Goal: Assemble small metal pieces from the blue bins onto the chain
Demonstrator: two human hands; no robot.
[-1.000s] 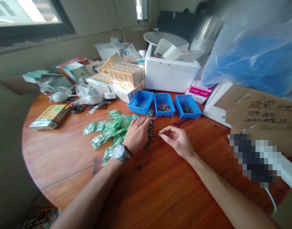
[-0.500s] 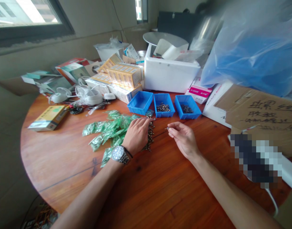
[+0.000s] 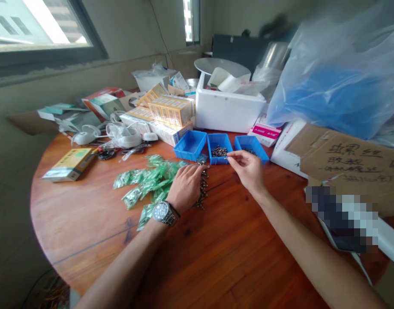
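Observation:
My left hand (image 3: 184,187), a watch on its wrist, rests at the right edge of a pile of green plastic packets (image 3: 154,178). Its fingertips are at the loose small metal pieces (image 3: 202,191); what they hold, if anything, is too small to tell. My right hand (image 3: 248,169) pinches a small screw (image 3: 228,157) in front of the middle blue bin (image 3: 220,160), which contains metal pieces. Dark screws lie in the right blue bin (image 3: 263,155), partly hidden by that hand. No contents show in the left blue bin (image 3: 188,150).
Behind the bins stand a white foam box (image 3: 229,111) and stacked yellow boxes (image 3: 171,110). A yellow carton (image 3: 70,164) and white devices (image 3: 126,135) lie left. On the right are a cardboard box (image 3: 354,159) and a blue plastic bag (image 3: 332,98).
My right hand has moved forward to the front of the middle bin, still pinching the screw. My left hand has stayed beside the metal pieces. The view has shifted slightly.

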